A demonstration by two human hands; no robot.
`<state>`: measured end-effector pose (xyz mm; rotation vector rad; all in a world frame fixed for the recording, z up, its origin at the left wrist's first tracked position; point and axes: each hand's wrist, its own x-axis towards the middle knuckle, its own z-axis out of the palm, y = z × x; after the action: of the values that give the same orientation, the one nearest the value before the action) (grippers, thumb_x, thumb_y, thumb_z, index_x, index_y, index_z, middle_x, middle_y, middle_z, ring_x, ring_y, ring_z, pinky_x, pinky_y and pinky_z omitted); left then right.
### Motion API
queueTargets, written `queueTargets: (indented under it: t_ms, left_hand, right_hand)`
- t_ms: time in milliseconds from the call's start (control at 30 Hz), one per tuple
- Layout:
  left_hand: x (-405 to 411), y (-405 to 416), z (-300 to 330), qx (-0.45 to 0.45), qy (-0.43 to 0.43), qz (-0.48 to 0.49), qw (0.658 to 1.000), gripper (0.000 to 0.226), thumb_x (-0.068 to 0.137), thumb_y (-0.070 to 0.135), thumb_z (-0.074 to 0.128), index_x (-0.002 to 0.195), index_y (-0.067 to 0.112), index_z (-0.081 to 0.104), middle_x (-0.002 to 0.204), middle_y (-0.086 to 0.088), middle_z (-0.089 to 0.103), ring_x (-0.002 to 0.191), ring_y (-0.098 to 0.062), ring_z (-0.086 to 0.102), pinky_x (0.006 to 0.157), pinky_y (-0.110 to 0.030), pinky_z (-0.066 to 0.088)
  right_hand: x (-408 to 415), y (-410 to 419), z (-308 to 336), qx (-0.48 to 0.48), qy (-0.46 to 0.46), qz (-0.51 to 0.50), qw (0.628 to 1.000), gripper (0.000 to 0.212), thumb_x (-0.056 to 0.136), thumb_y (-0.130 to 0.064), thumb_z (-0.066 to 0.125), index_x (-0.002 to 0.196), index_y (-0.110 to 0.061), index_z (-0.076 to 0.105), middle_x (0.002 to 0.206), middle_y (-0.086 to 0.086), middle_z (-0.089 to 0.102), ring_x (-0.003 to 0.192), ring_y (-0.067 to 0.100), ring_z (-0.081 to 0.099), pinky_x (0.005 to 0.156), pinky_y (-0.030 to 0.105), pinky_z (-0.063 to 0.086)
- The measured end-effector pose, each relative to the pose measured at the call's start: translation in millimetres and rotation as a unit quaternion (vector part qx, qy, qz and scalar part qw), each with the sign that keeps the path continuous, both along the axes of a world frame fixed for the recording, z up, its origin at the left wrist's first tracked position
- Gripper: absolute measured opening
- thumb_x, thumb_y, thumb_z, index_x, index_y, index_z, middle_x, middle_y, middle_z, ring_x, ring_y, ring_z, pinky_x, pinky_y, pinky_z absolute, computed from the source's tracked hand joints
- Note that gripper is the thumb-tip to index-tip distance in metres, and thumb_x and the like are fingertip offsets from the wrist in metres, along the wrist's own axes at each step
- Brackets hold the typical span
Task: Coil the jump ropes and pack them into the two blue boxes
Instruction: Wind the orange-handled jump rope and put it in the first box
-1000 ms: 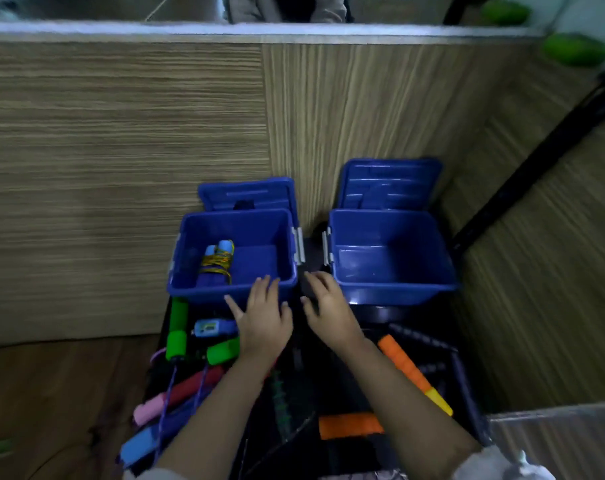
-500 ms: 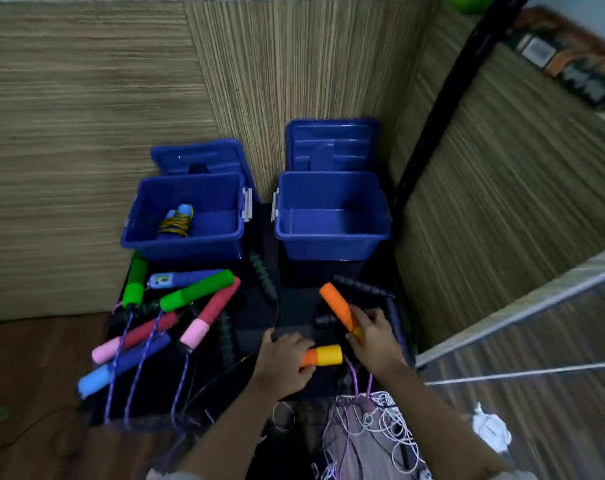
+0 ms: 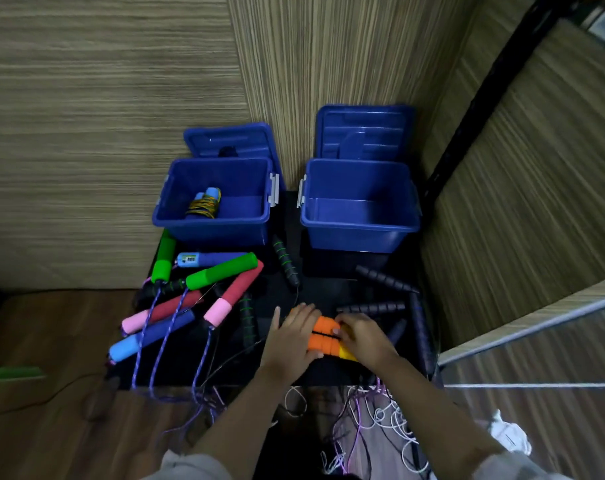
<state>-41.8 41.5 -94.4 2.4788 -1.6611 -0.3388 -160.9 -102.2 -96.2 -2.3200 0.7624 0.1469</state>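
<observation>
We grip the two orange handles (image 3: 323, 336) side by side between our left hand (image 3: 290, 337) and right hand (image 3: 363, 337), long axes running left-right, yellow ends rightward.

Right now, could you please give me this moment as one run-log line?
both hands gripping orange handles | left box: one coiled rope | right box: empty

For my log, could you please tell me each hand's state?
Left hand: holding the orange handles.
Right hand: holding the same handles.
</observation>
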Motion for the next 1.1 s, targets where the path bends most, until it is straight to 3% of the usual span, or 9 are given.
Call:
queueTargets:
  t_ms: [200, 400, 500, 600, 667, 767, 867, 967, 1100]
  left_hand:
    - [7.2, -3.4, 2.6, 0.071, -0.023, -0.036, 0.997, 0.079, 0.086, 0.057, 0.054, 0.151, 0.030, 0.018, 0.156, 0.005, 0.022, 0.146, -0.015, 0.015, 0.114, -0.059, -0.006]
    - [7.1, -20.2, 0.1, 0.088, -0.028, -0.057, 0.994, 0.077, 0.083, 0.045, 0.057, 0.149, 0.023, 0.023, 0.153, 0.003, 0.028, 0.145, -0.019, 0.018, 0.114, -0.061, -0.009]
    - [5.7, -22.1, 2.4, 0.093, -0.045, -0.081, 0.991, 0.077, 0.084, 0.046, 0.054, 0.149, 0.017, 0.023, 0.145, 0.001, 0.038, 0.134, -0.022, 0.035, 0.116, -0.057, -0.001]
    - [9.5, -22.1, 3.2, 0.068, -0.069, -0.104, 0.990, 0.078, 0.078, 0.051, 0.053, 0.144, 0.016, 0.033, 0.128, -0.005, 0.052, 0.113, -0.027, 0.051, 0.105, -0.049, 0.033]
    - [13.6, -23.8, 10.3, 0.013, -0.095, -0.115, 0.989, 0.075, 0.069, 0.053, 0.050, 0.135, 0.017, 0.043, 0.106, -0.007, 0.062, 0.090, -0.027, 0.059, 0.080, -0.042, 0.047]
    - [25.9, -33.7, 41.5, -0.059, -0.140, -0.104, 0.983, 0.076, 0.064, 0.054, 0.049, 0.131, 0.020, 0.041, 0.094, -0.007, 0.060, 0.078, -0.027, 0.058, 0.064, -0.039, 0.044]
    - [41.8, -47.0, 79.8, -0.077, -0.155, -0.049, 0.984, 0.079, 0.061, 0.052, 0.048, 0.133, 0.023, 0.037, 0.096, -0.006, 0.056, 0.081, -0.028, 0.057, 0.063, -0.039, 0.041]
    - [54.9, -55.1, 114.4, -0.074, -0.141, -0.017, 0.987, 0.081, 0.063, 0.050, 0.049, 0.139, 0.024, 0.035, 0.105, -0.004, 0.053, 0.092, -0.028, 0.054, 0.069, -0.038, 0.040]
    - [63.6, -59.9, 146.6, -0.107, -0.101, -0.020, 0.989, 0.086, 0.066, 0.048, 0.047, 0.145, 0.022, 0.027, 0.112, -0.004, 0.050, 0.100, -0.026, 0.051, 0.074, -0.038, 0.044]
  right_hand:
    - [-17.5, -9.0, -0.5, -0.079, 0.087, 0.097, 0.988, 0.089, 0.067, -0.052, 0.073, 0.144, -0.035, 0.030, 0.129, 0.002, 0.046, 0.122, 0.022, 0.043, 0.100, 0.032, 0.033]
    - [-14.5, -4.5, -3.3, -0.122, 0.093, 0.088, 0.984, 0.080, 0.066, -0.034, 0.067, 0.139, -0.035, 0.034, 0.125, 0.000, 0.048, 0.116, 0.025, 0.047, 0.091, 0.033, 0.033]
    - [-17.7, -6.8, -3.3, -0.122, 0.089, 0.095, 0.984, 0.080, 0.068, -0.034, 0.064, 0.140, -0.036, 0.031, 0.127, -0.002, 0.046, 0.117, 0.025, 0.046, 0.092, 0.034, 0.031]
    - [-21.2, -8.9, 2.8, -0.111, 0.043, 0.084, 0.989, 0.077, 0.072, -0.030, 0.063, 0.141, -0.036, 0.030, 0.129, -0.003, 0.046, 0.119, 0.022, 0.048, 0.092, 0.035, 0.033]
    - [-19.7, -11.9, 15.2, -0.071, -0.012, 0.061, 0.996, 0.077, 0.072, -0.025, 0.066, 0.141, -0.034, 0.033, 0.128, -0.004, 0.045, 0.116, 0.019, 0.050, 0.091, 0.032, 0.039]
    - [-11.1, -22.6, 45.9, 0.005, -0.108, 0.030, 0.994, 0.079, 0.066, -0.021, 0.074, 0.138, -0.031, 0.041, 0.120, -0.003, 0.043, 0.110, 0.015, 0.052, 0.091, 0.026, 0.043]
    - [1.5, -37.6, 86.1, 0.081, -0.187, -0.013, 0.979, 0.078, 0.069, -0.023, 0.081, 0.136, -0.035, 0.042, 0.117, 0.000, 0.041, 0.108, 0.011, 0.050, 0.094, 0.012, 0.040]
    - [14.9, -47.2, 132.0, 0.275, -0.258, -0.068, 0.923, 0.063, 0.080, -0.010, 0.073, 0.135, -0.029, 0.049, 0.127, 0.010, 0.050, 0.100, 0.014, 0.059, 0.079, 0.028, 0.056]
    - [29.9, -52.0, 172.9, 0.313, -0.307, -0.068, 0.896, 0.057, 0.075, -0.006, 0.076, 0.127, -0.021, 0.057, 0.125, 0.010, 0.055, 0.096, 0.018, 0.064, 0.071, 0.033, 0.058]
